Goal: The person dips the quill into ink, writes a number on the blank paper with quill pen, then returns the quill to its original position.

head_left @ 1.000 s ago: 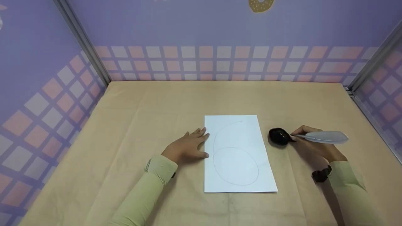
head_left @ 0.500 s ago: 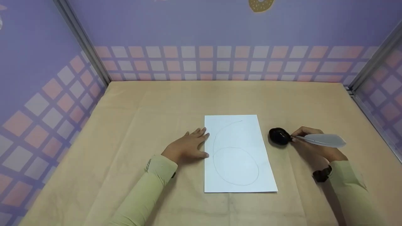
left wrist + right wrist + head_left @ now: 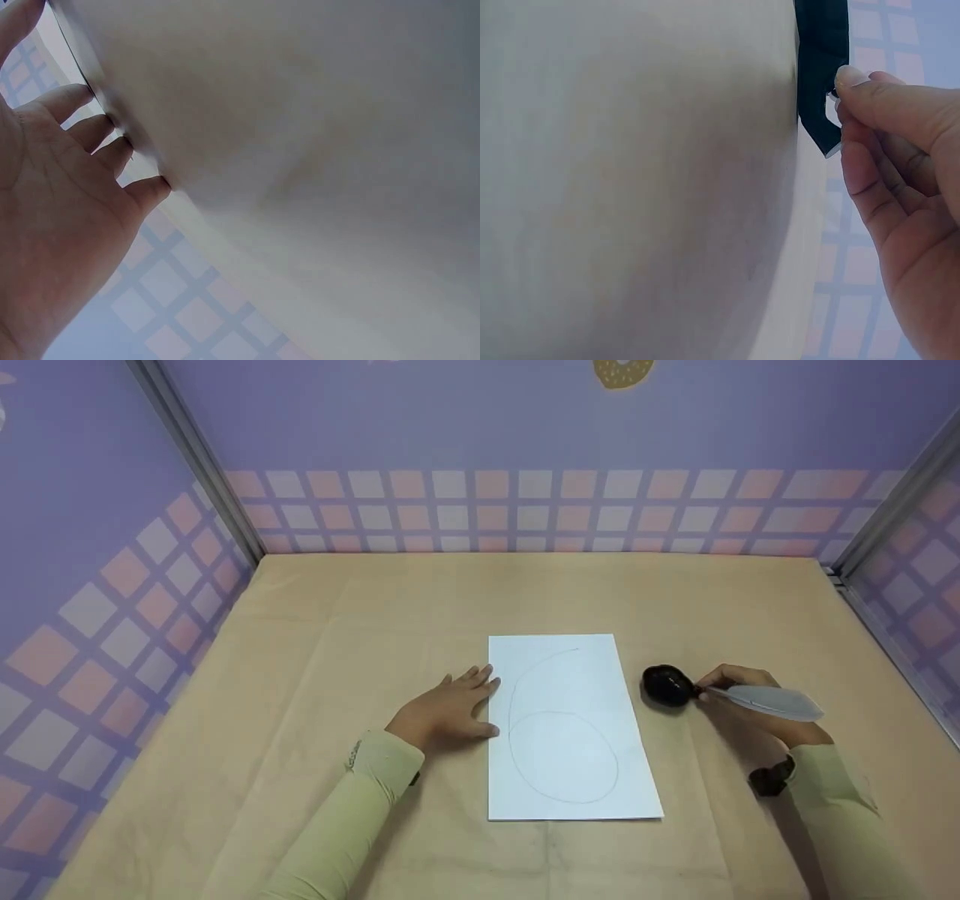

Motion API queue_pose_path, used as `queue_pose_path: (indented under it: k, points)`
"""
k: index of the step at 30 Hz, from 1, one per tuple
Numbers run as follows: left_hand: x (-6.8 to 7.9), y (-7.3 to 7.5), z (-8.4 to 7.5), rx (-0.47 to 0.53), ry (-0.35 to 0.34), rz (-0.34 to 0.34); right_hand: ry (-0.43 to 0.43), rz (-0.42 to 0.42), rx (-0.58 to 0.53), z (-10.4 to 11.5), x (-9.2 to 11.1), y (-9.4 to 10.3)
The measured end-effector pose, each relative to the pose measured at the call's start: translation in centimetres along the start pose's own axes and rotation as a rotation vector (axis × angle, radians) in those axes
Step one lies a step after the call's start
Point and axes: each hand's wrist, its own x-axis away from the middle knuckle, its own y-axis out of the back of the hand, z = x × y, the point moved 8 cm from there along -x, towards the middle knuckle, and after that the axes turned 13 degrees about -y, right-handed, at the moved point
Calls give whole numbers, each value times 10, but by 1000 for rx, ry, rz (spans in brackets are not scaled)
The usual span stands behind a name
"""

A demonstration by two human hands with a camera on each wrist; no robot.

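Observation:
In the head view a sheet of white paper (image 3: 566, 765) lies on the cloth, bearing a thin drawn line shaped like a 6. My left hand (image 3: 444, 712) rests at its left edge, fingers spread, fingertips on the paper. To the right of the sheet sits a glossy black rounded holder (image 3: 666, 685). My right hand (image 3: 761, 722) pinches a white feather quill pen (image 3: 780, 702) by its lower end, at the holder's right side. A dark curved end of the holder (image 3: 823, 82) shows beside the fingertips in the right wrist view. Whether the pen's tip is inside it, I cannot tell.
A beige cloth (image 3: 360, 607) covers the table. Purple walls with pink and white squares (image 3: 532, 510) stand behind and at both sides, joined by metal posts (image 3: 202, 457).
The feather end of the quill pen has swung down and slightly left in the head view, with the right hand shifting very little. The left hand, paper and holder stay put.

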Motion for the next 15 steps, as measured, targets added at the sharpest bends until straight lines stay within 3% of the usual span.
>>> queue_pose_path:
  k: [6,12,13,15]
  points:
    - [0,1,0,2,-7,4,10,83,-107,5,5,0]
    - [-1,1,1,2,-10,11,165,241,-338,19,11,-1]
    - [-1,1,1,3,-9,13,173,241,-339,18,10,-1]
    - [-1,1,1,7,-6,13,163,180,-235,12,4,-1]
